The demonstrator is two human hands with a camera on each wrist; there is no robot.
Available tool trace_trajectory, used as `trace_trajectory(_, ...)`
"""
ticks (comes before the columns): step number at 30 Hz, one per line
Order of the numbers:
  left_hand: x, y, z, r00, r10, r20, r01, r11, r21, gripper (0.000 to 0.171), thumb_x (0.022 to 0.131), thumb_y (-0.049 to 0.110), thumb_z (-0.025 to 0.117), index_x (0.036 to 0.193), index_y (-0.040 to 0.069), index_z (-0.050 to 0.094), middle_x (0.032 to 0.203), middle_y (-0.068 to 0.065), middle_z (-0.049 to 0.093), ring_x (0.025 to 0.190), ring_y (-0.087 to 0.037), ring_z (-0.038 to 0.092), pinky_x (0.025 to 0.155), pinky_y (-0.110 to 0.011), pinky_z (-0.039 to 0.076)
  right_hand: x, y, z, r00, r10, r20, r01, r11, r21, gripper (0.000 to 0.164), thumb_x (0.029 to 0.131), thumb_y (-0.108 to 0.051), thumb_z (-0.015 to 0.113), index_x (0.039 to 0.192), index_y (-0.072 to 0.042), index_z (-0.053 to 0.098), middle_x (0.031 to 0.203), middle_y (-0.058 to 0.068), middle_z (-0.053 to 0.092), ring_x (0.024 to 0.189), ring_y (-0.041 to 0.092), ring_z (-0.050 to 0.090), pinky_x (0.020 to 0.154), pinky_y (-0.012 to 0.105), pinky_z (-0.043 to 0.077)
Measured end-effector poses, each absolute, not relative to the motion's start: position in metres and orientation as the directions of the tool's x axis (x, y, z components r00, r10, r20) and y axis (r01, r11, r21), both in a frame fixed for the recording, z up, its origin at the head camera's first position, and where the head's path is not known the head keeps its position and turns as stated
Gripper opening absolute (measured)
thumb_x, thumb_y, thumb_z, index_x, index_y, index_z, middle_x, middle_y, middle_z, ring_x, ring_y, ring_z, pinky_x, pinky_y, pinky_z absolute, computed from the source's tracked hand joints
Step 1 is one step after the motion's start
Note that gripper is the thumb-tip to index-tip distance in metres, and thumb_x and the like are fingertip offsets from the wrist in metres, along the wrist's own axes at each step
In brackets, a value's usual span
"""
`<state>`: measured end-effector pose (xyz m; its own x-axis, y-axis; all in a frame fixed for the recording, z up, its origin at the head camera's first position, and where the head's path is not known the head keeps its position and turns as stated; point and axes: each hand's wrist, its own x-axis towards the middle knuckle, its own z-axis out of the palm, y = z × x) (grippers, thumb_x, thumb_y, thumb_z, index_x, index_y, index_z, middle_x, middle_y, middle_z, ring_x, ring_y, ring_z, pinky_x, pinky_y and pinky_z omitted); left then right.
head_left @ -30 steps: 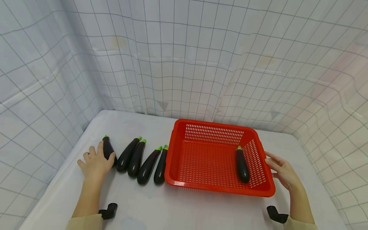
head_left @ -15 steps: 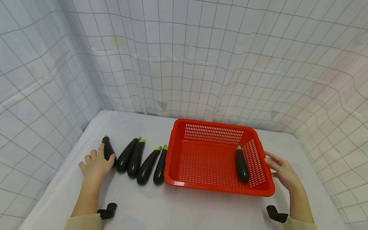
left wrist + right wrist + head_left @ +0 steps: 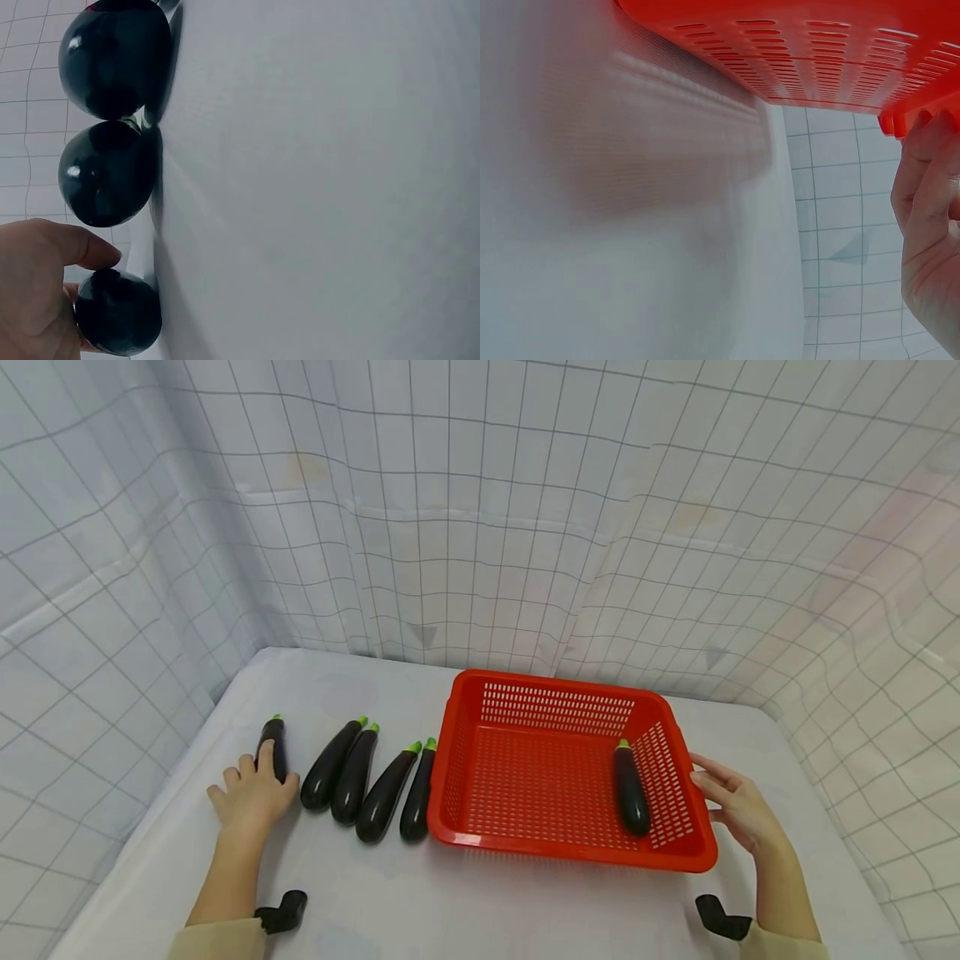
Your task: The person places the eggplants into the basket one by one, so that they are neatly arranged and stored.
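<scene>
My left hand (image 3: 251, 793) grips the leftmost dark purple eggplant (image 3: 273, 745), which lies on the table with its green stem end pointing away. In the left wrist view the thumb is at one side of this eggplant's rounded end (image 3: 118, 315), and the other fingers are mostly hidden behind it. At the far right, my right hand (image 3: 741, 814) holds the right rim of a red plastic basket (image 3: 573, 852); its fingers meet the rim in the right wrist view. Inside the basket, near its right wall, lies one eggplant (image 3: 632, 792).
Between my left hand and the basket several eggplants lie in a row, among them a slanted pair (image 3: 332, 766) and one eggplant (image 3: 418, 793) close by the basket's left wall. White cloth covers the table (image 3: 480, 914). Gridded white curtains (image 3: 480, 527) surround it.
The leftmost eggplant has turned and shifted slightly left under my left hand, widening the gap to its neighbour. My right hand and the basket stay about where they were.
</scene>
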<state>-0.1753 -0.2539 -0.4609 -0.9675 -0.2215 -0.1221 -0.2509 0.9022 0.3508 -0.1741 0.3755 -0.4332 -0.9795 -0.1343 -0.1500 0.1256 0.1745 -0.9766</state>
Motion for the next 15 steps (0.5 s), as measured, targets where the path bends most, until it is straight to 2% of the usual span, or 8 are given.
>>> trace_trajectory(8, -0.1757, -0.2515, -0.4609, -0.966, -0.224, -0.129, -0.256, 0.906, 0.338, 0.069, 0.090, 0.030, 0.043, 0.140, -0.002, 0.008, 0.118, -0.038, 0.021, 0.109, -0.056, 0.019, 0.086, -0.070, 0.012, -0.1734, 0.3746, -0.4320, -0.980, -0.141, -0.139, 0.115, 0.161, -0.980, 0.047, 0.095, -0.017, 0.047, 0.138, -0.004, 0.034, 0.094, -0.008, 0.064, 0.080, 0.009, 0.062, 0.065, 0.031, 0.053)
trace_trajectory(15, -0.1761, -0.2512, -0.4632, -0.969, -0.229, -0.097, -0.249, 0.909, 0.334, 0.070, 0.090, 0.028, 0.048, 0.139, -0.005, 0.010, 0.118, -0.040, 0.022, 0.110, -0.056, 0.018, 0.088, -0.071, 0.011, -0.1733, 0.3737, -0.4308, -0.980, -0.140, -0.143, 0.121, 0.159, -0.980, 0.048, 0.095, -0.018, 0.047, 0.138, -0.004, 0.034, 0.094, -0.008, 0.064, 0.081, 0.009, 0.061, 0.065, 0.031, 0.053)
